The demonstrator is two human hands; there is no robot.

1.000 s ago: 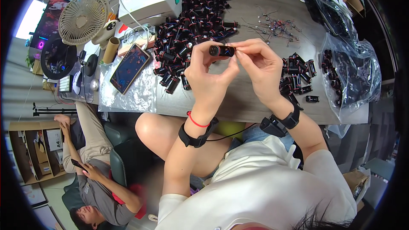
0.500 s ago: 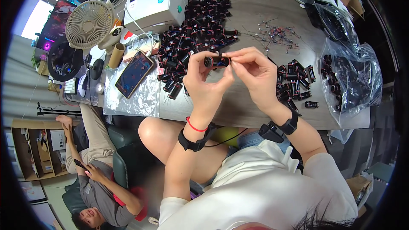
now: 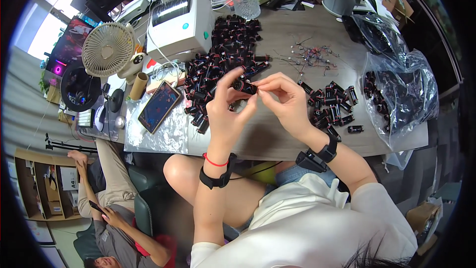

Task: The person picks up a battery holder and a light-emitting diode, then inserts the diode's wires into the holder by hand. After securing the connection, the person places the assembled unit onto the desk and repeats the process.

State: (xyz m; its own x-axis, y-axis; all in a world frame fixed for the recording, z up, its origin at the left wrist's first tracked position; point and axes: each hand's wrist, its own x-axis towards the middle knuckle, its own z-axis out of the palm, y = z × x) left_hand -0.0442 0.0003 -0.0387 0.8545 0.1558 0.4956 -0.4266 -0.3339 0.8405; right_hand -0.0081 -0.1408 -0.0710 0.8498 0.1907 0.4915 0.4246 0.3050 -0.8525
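My left hand (image 3: 224,111) holds a small black cylinder (image 3: 245,87) with a reddish ring near its end, gripped between thumb and fingers above the desk. At the cylinder's right end, my right hand (image 3: 286,103) has its thumb and fingertips pinched together; whatever is between them is too small to make out. Behind my left hand lies a large pile of similar black cylinders (image 3: 225,44) with red and blue wires. A smaller group of cylinders (image 3: 332,103) lies to the right of my right hand. Farther back, small parts with thin wires (image 3: 315,55) are scattered.
A clear plastic bag (image 3: 414,94) with black cylinders inside lies at the right. On the left are a phone (image 3: 159,106) on clear plastic, a cardboard tube (image 3: 139,85), a fan (image 3: 108,49) and a white printer (image 3: 196,27). A seated person (image 3: 116,223) holds a phone at lower left.
Both hands and the held cylinder have shifted slightly left and down in the picture, as the whole view has shifted too. The cylinder is tilted more; the pinch at its right end continues.
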